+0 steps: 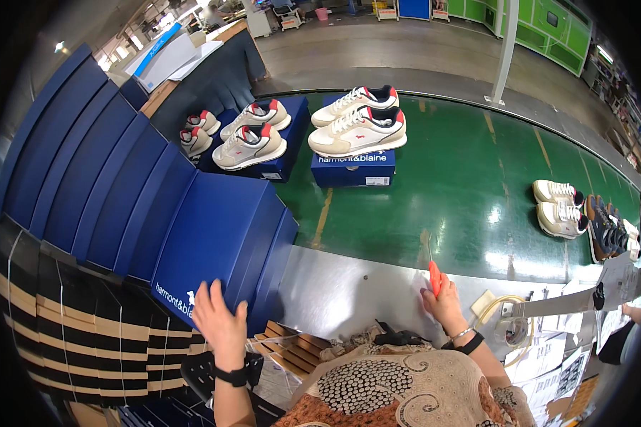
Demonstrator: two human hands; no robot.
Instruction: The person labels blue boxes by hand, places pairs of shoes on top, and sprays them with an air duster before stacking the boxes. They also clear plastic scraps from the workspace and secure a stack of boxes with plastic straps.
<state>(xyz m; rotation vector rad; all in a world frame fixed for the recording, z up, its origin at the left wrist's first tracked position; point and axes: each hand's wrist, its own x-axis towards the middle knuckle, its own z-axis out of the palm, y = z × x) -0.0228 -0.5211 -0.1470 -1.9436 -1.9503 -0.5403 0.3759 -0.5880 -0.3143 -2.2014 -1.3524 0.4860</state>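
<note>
My left hand [221, 322] is open, its fingers stretched out at the lower edge of a dark blue shoebox [210, 224] in a row of similar boxes. Whether the fingertips touch that box, I cannot tell. In my right hand [445, 306], above the metal table edge, is an orange-handled tool [435, 276] with a thin metal blade pointing away from me. Ahead, a pair of white and beige sneakers [360, 132] with red heels rests on a blue shoebox [352, 173]. Left of it, similar sneakers [251, 147] rest on another blue box [290, 142].
A green conveyor belt [449, 178] runs across, with more sneakers [561, 213] far right. Flat bundled cartons [92, 324] are stacked at lower left. A slatted wooden stool [288, 349] stands below the metal edge [335, 285]. Papers [541, 363] and a tape roll [511, 331] lie at right.
</note>
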